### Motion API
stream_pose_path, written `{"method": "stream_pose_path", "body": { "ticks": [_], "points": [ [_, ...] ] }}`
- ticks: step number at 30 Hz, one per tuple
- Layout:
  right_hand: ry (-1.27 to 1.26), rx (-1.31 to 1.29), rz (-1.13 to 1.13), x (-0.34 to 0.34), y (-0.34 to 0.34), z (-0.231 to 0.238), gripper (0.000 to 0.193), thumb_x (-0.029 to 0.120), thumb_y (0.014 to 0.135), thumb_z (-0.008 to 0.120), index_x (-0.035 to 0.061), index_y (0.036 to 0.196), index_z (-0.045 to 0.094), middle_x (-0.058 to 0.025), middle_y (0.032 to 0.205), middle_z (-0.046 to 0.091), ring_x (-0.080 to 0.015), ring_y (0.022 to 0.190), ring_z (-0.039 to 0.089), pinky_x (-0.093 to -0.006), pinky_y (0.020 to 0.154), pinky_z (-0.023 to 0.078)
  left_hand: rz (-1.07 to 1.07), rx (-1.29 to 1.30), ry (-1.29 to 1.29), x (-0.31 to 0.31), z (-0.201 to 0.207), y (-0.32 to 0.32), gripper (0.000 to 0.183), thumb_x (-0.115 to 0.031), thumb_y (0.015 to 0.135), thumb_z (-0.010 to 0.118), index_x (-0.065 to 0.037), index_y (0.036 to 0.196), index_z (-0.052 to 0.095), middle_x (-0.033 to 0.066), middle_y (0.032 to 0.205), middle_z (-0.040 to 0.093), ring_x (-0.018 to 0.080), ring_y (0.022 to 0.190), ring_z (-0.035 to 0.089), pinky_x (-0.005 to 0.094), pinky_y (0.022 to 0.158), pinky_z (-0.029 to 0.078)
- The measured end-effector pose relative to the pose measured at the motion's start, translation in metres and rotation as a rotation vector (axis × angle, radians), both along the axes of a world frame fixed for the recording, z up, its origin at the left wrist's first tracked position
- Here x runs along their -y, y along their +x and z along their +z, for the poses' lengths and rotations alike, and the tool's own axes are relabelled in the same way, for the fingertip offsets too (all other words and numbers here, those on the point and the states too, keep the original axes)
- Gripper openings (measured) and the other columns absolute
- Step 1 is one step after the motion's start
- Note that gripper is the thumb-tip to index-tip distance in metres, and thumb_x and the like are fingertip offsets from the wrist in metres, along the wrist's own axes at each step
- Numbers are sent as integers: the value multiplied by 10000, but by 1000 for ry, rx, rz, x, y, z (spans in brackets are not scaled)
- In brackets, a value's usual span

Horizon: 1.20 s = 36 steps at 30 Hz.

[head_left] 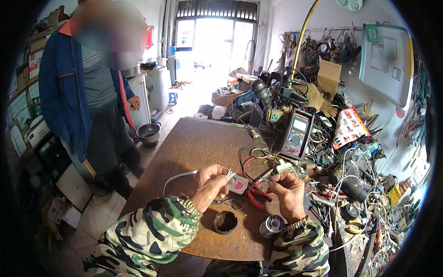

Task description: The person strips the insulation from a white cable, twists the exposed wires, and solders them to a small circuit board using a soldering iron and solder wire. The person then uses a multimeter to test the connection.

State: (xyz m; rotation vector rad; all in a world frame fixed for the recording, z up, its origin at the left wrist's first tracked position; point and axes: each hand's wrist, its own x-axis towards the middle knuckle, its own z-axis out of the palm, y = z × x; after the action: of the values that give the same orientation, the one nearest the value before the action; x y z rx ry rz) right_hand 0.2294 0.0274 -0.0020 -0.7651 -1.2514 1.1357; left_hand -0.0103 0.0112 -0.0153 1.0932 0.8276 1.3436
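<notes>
Our left hand (210, 187) gripping a white cable (177, 175) above our worn brown bench (198, 143), right hand (290, 191) grip we cannot tell, tangled wires (319, 150) rightward, person (99, 87) standing left, bright doorway (214, 46) beyond

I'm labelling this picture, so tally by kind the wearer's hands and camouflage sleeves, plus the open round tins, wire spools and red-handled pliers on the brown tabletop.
Hands: 2 (left hand, right hand)
Camouflage sleeves: 2 (left sleeve, right sleeve)
Open round tin: 1
Wire spool: 1
Red-handled pliers: 1
Total: 7
</notes>
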Motion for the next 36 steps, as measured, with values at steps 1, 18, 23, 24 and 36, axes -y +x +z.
{"method": "stream_pose_path", "body": {
  "ticks": [1, 18, 23, 24, 36],
  "points": [
    [-8, -4, 1, 1, 0, 0, 71, -87, 825, 640, -17, 812, 638, -43, 742, 658, -94, 616, 593, -231, 561, 470, 11, -23, -13, 0, 0, 0, 114, -71, 918, 581, -5, 1006, 549, 79, 858, 651, 93, 627, 580, 230, 516, 465],
    [-10, -41, 13, -3, 2, -4, 38, -60, 843, 648, -34, 862, 668, -46, 744, 665, -83, 599, 587, -222, 512, 442, -31, -174, 40, 6, 11, 4, 140, -104, 960, 573, 5, 1048, 568, 60, 919, 644, 103, 724, 621, 248, 614, 531],
    [-20, 28, -53, 0, 1, -5, 45, -61, 842, 642, -42, 853, 681, -45, 758, 676, -85, 626, 585, -228, 565, 460, -52, -151, 30, 11, 12, 4, 141, -113, 962, 571, -3, 1050, 563, 66, 919, 647, 97, 662, 600, 232, 558, 480],
    [-16, 23, -34, 0, 2, -3, 45, -59, 842, 643, -40, 854, 681, -43, 761, 676, -84, 635, 589, -229, 577, 465, -53, -142, 27, 10, 13, 3, 143, -118, 962, 572, -4, 1049, 563, 68, 918, 648, 95, 659, 598, 230, 555, 477],
    [5, 0, -9, -5, 4, -9, 88, -54, 868, 658, -46, 951, 683, -67, 833, 697, -126, 709, 660, -258, 681, 543, -45, -104, 28, 6, 8, 3, 171, -154, 978, 589, 1, 1050, 589, 55, 852, 654, 82, 662, 591, 227, 554, 488]
  ]
}}
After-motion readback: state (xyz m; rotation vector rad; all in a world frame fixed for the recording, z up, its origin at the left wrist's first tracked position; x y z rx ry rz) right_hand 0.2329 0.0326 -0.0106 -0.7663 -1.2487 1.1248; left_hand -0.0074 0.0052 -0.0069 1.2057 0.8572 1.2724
